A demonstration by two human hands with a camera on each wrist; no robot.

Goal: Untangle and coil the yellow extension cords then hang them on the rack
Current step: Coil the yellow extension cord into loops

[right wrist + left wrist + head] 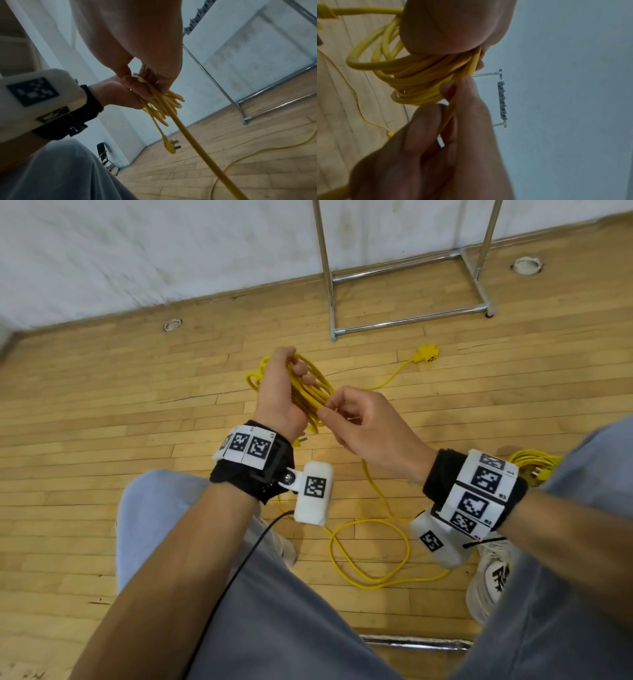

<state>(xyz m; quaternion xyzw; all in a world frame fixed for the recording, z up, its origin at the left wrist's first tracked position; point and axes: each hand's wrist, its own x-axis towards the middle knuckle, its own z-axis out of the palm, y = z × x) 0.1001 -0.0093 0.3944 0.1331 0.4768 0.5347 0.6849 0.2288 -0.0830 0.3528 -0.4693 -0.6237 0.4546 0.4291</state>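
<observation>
My left hand grips a coil of yellow extension cord in front of me, fingers curled round several loops. My right hand pinches one strand of that cord against the coil's lower end. In the left wrist view the coil sits under my palm, with the right fingers on a strand. The right wrist view shows the cord's plug dangling below the coil. From my right hand the cord runs down into loose loops on the floor, and its yellow socket end lies near the rack.
A second yellow cord bundle lies on the wooden floor by my right knee. The chrome rack's base bars stand ahead against the white wall, and its hook strip shows higher up. A chair frame bar runs between my legs.
</observation>
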